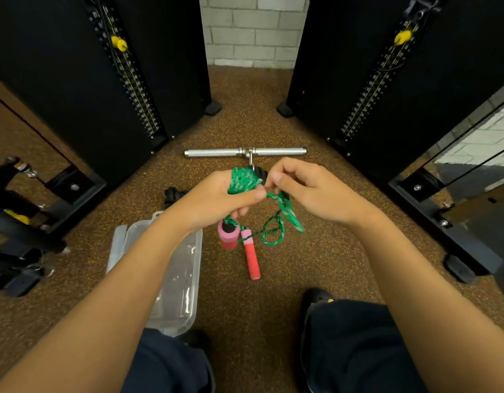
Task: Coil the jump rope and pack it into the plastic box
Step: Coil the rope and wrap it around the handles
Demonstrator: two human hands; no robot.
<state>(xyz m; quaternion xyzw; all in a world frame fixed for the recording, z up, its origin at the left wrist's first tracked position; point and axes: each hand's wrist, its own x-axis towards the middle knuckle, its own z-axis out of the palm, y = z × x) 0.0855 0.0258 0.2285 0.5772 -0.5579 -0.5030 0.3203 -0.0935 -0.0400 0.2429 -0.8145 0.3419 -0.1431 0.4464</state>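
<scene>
Head view: your left hand (216, 199) has its fingers curled round a bundle of coils of the green jump rope (243, 180), thumb laid across the strands; your right hand (310, 191) sits just beside it, fingertips pinching a single strand right next to the left thumb; both hands are held above the floor (245, 302), in front of your knees. Loose rope drops from between the hands into a small loop (273, 234), blurred at its right edge; one pink-and-red handle (229, 237) hangs just under the left hand, seen end-on; second handle (252, 259) looks to lie on the floor beside it, can't tell for sure. Clear plastic box (185, 282) stands open on the floor to the left of the handles, partly under your left forearm; no rope in it. Chrome bar (216, 152) lies on the floor beyond the hands, between two black weight stacks (74, 80).
</scene>
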